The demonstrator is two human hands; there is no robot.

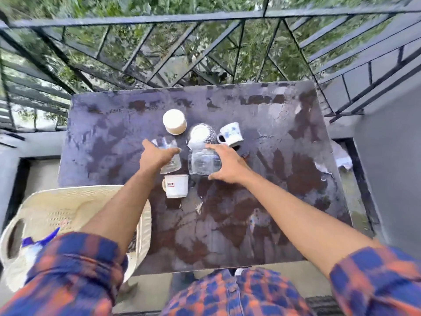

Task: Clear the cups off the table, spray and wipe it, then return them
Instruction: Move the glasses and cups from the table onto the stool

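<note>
Several cups stand upside down on a worn dark table [273, 201]. My left hand [156, 156] grips a clear glass [169, 165] from its left side. My right hand [227, 165] grips a second clear glass [204, 163] from the right. Just behind them sit a cream cup [174, 121], a blue-patterned bowl-shaped cup [201, 134] and a white mug with blue flowers [230, 134]. A white mug with a red label [175, 185] stands nearest me, below the left glass.
A cream plastic basket [68, 208] sits on a chair at the table's left front, with a blue-and-white spray bottle [34, 245] inside. Black metal railing [205, 53] borders the far side. A crumpled cloth or paper [340, 156] lies off the table's right edge.
</note>
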